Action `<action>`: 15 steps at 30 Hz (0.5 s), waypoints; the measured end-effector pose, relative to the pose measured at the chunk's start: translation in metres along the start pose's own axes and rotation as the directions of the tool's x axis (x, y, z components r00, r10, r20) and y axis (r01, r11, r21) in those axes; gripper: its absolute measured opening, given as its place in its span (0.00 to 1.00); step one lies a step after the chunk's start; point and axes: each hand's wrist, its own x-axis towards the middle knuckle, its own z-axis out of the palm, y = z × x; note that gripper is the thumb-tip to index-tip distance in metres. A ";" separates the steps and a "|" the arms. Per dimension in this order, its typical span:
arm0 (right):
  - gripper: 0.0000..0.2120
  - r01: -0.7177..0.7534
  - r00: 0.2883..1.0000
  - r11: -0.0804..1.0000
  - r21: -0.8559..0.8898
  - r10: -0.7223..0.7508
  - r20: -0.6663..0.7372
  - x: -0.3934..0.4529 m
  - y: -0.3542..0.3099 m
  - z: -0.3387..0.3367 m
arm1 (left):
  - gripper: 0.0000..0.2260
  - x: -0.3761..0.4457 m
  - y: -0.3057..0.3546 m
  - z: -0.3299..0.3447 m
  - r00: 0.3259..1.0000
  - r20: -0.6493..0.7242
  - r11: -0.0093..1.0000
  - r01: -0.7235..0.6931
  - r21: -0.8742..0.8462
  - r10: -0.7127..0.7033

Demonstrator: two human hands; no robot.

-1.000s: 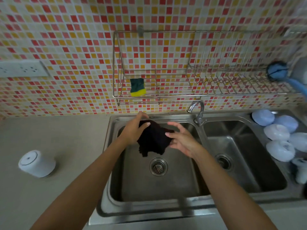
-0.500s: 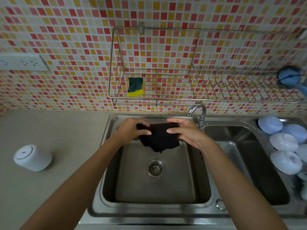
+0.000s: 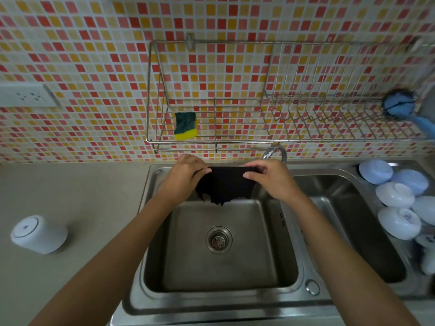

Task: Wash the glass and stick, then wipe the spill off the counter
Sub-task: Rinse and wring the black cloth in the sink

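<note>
A dark cloth [image 3: 226,184] is stretched flat between my two hands over the back rim of the left sink basin [image 3: 219,276]. My left hand [image 3: 186,172] grips its left top corner and my right hand [image 3: 270,177] grips its right top corner. The cloth's lower edge hangs down inside the basin. An upturned white glass [image 3: 38,234] stands on the beige counter [image 3: 77,203] to the left of the sink. No stick shows anywhere.
A wire rack [image 3: 211,142] on the tiled wall holds a green and yellow sponge [image 3: 186,125]. The tap [image 3: 275,154] rises behind my right hand. Several pale upturned bowls [image 3: 397,222] lie right of the right basin [image 3: 353,222]. A blue brush [image 3: 400,107] hangs at the rack's right end.
My hands have lifted the cloth from a bunch over the basin and spread it taut along the sink's back rim. The view has shifted closer and to the right.
</note>
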 end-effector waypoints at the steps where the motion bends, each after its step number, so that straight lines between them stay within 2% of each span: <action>1: 0.11 -0.010 1.000 1.000 0.018 0.010 -0.017 0.000 -0.003 -0.004 | 0.08 0.001 0.000 -0.003 1.000 -0.016 1.000 -0.024 -0.007 0.024; 4: 0.11 -0.007 0.999 1.000 0.016 0.007 -0.045 0.000 -0.015 -0.018 | 0.08 0.005 0.004 -0.015 0.998 -0.041 0.996 -0.042 -0.076 0.039; 9: 0.09 0.160 0.975 0.974 -0.159 -0.181 -0.127 -0.003 -0.058 -0.051 | 0.10 0.028 0.019 -0.051 0.996 -0.086 0.983 -0.011 -0.184 -0.005; 11: 0.06 0.194 0.970 0.979 -0.067 -0.202 -0.137 0.004 -0.081 -0.069 | 0.10 0.047 0.024 -0.074 0.995 -0.094 0.968 -0.006 -0.250 -0.019; 13: 0.05 0.200 0.971 0.976 0.089 -0.185 -0.150 0.020 -0.097 -0.082 | 0.08 0.069 0.027 -0.093 0.997 -0.075 0.948 -0.003 -0.319 -0.022; 15: 0.03 0.182 0.968 0.970 0.163 -0.147 -0.204 0.044 -0.101 -0.088 | 0.07 0.094 0.025 -0.102 0.998 -0.054 0.937 0.005 -0.349 -0.026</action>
